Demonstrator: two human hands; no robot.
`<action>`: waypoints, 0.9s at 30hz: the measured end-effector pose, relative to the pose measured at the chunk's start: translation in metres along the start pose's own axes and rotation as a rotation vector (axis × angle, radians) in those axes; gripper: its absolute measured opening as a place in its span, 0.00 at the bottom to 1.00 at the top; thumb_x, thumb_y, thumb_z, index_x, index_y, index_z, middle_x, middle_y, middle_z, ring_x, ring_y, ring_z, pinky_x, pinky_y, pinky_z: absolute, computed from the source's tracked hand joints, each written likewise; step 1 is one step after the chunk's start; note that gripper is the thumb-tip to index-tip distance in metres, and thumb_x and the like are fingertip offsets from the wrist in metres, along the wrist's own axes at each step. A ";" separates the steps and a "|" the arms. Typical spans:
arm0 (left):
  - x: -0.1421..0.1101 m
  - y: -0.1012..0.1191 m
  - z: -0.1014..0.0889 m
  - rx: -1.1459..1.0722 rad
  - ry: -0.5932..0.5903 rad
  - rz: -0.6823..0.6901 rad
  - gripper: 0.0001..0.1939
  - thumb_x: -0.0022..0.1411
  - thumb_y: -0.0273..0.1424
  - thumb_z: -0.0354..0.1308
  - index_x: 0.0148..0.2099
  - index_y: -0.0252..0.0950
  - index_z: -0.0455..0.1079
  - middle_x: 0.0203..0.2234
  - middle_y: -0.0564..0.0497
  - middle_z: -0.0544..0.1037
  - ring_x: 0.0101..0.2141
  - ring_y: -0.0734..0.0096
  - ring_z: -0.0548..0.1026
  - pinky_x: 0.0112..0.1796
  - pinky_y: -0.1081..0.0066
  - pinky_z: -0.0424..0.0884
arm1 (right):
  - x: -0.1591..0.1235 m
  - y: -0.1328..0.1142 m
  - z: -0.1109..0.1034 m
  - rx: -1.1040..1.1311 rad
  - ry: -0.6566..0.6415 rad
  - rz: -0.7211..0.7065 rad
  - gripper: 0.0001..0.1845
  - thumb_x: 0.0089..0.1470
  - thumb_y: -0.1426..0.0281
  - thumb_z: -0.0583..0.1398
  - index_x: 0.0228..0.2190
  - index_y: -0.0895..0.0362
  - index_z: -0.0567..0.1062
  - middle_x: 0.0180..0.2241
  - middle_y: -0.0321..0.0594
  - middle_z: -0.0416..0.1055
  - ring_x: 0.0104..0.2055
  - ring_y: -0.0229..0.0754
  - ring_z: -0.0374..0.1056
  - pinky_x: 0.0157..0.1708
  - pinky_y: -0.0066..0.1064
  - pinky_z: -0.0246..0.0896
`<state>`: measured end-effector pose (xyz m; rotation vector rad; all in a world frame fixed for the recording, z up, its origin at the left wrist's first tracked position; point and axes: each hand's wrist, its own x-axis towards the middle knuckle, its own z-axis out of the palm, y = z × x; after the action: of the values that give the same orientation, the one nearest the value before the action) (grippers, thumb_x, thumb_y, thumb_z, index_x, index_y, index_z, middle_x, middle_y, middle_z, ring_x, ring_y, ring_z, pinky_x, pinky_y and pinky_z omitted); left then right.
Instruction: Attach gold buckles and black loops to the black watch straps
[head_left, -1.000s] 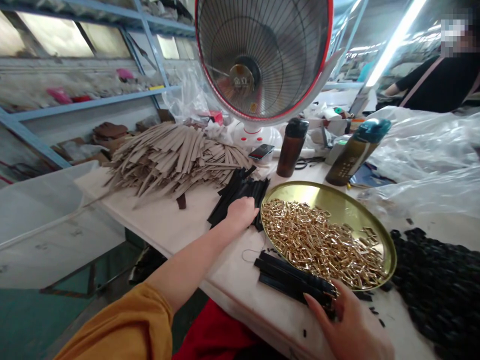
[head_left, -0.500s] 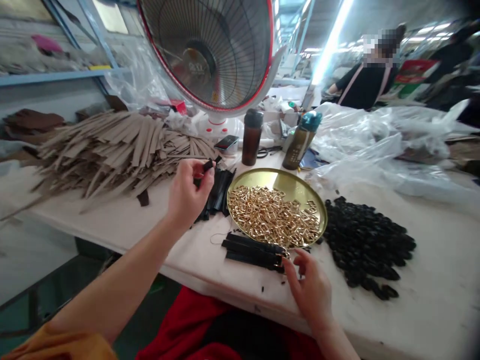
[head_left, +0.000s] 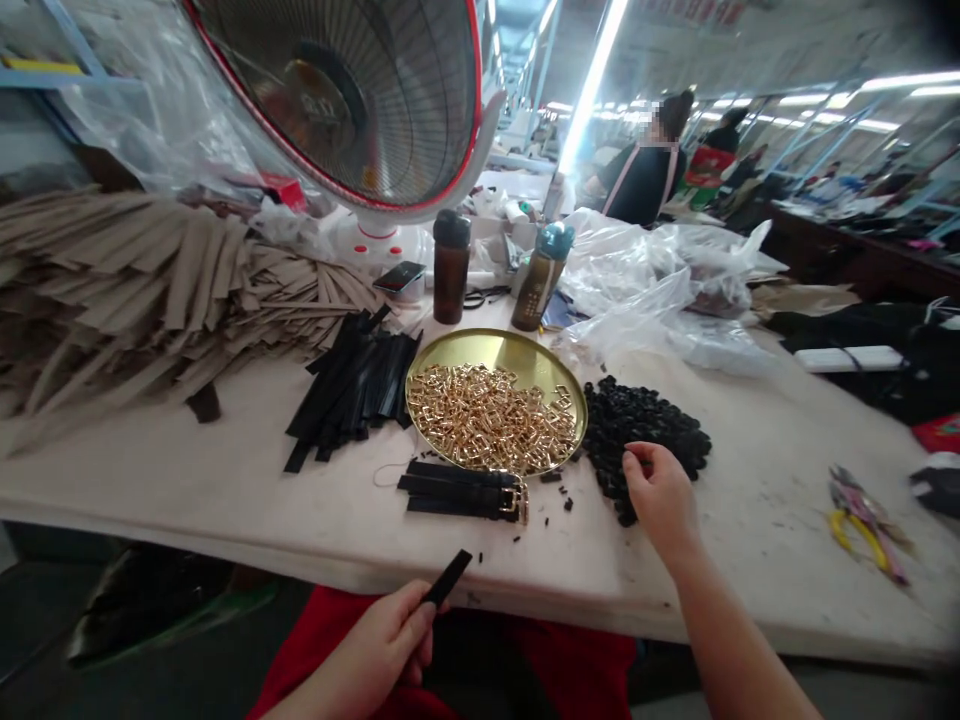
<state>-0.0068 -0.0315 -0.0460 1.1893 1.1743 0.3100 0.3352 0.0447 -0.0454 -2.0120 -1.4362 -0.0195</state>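
I've now brought a fresh strap (head_left: 452, 578) near, pinched in my left hand (head_left: 396, 625), my right hand (head_left: 666, 500) shifted right to black pieces (head_left: 675, 420), grip unclear.

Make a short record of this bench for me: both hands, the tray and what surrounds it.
Left hand: holding a black strip
Right hand: at the black-piece pile; grip unclear
Tray: round, gold-coloured, holding metal buckles
Front of tray: buckled black straps
Left of tray: loose black strips, then brownish strips
Far right: yellow-handled tool
Behind tray: two bottles, fan
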 end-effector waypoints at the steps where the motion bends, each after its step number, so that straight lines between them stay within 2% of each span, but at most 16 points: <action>1: 0.002 0.005 -0.002 0.018 -0.021 0.005 0.16 0.60 0.41 0.43 0.35 0.33 0.62 0.18 0.57 0.65 0.17 0.79 0.63 0.19 0.78 0.57 | 0.000 0.000 0.000 -0.014 -0.040 -0.023 0.14 0.51 0.63 0.52 0.34 0.60 0.70 0.31 0.43 0.69 0.29 0.42 0.63 0.31 0.34 0.57; 5: 0.019 0.046 -0.007 0.006 -0.048 0.072 0.14 0.61 0.40 0.42 0.37 0.34 0.61 0.14 0.60 0.61 0.14 0.82 0.58 0.16 0.81 0.53 | -0.002 -0.020 0.010 -0.143 -0.208 -0.168 0.13 0.53 0.63 0.51 0.34 0.57 0.71 0.33 0.40 0.69 0.32 0.41 0.65 0.31 0.31 0.55; 8: 0.037 0.077 -0.004 -0.078 -0.157 0.046 0.12 0.61 0.37 0.41 0.41 0.34 0.58 0.13 0.61 0.63 0.12 0.82 0.58 0.15 0.81 0.53 | 0.002 -0.034 0.019 -0.341 -0.264 -0.205 0.12 0.53 0.65 0.52 0.35 0.58 0.71 0.31 0.41 0.68 0.30 0.42 0.64 0.27 0.31 0.53; 11: 0.052 0.095 0.001 -0.138 -0.232 0.022 0.10 0.60 0.34 0.42 0.39 0.34 0.58 0.14 0.59 0.66 0.12 0.82 0.60 0.15 0.82 0.55 | 0.005 -0.035 0.019 -0.414 -0.317 -0.241 0.08 0.52 0.68 0.53 0.30 0.57 0.70 0.30 0.41 0.68 0.28 0.41 0.63 0.27 0.31 0.52; 15: 0.062 0.103 0.002 -0.138 -0.255 -0.020 0.07 0.57 0.31 0.44 0.36 0.34 0.59 0.16 0.59 0.67 0.13 0.83 0.61 0.15 0.83 0.56 | 0.002 -0.023 0.014 -0.320 -0.362 -0.292 0.06 0.51 0.68 0.54 0.27 0.56 0.69 0.31 0.41 0.67 0.30 0.42 0.63 0.31 0.31 0.55; 19: 0.068 0.108 -0.002 -0.157 -0.233 -0.029 0.07 0.57 0.32 0.45 0.36 0.34 0.59 0.17 0.58 0.66 0.14 0.83 0.61 0.17 0.82 0.58 | 0.000 -0.013 0.012 -0.283 -0.246 -0.235 0.08 0.51 0.67 0.53 0.33 0.58 0.68 0.32 0.44 0.68 0.33 0.45 0.64 0.33 0.34 0.57; 24: 0.076 0.112 0.000 -0.162 -0.205 -0.018 0.10 0.57 0.35 0.46 0.37 0.33 0.59 0.16 0.58 0.65 0.15 0.83 0.61 0.18 0.81 0.60 | 0.008 -0.020 0.018 -0.272 -0.268 -0.323 0.11 0.52 0.68 0.54 0.38 0.58 0.69 0.38 0.45 0.69 0.37 0.45 0.64 0.37 0.35 0.55; 27: 0.079 0.112 0.005 -0.168 -0.210 -0.023 0.11 0.57 0.36 0.47 0.36 0.33 0.59 0.16 0.58 0.65 0.16 0.82 0.60 0.18 0.81 0.59 | 0.006 -0.027 0.022 -0.308 -0.274 -0.351 0.11 0.52 0.69 0.55 0.38 0.57 0.70 0.37 0.44 0.70 0.36 0.45 0.64 0.36 0.35 0.54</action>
<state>0.0722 0.0690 0.0045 1.0343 0.9596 0.2548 0.3069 0.0663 -0.0471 -2.0304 -2.0562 -0.1273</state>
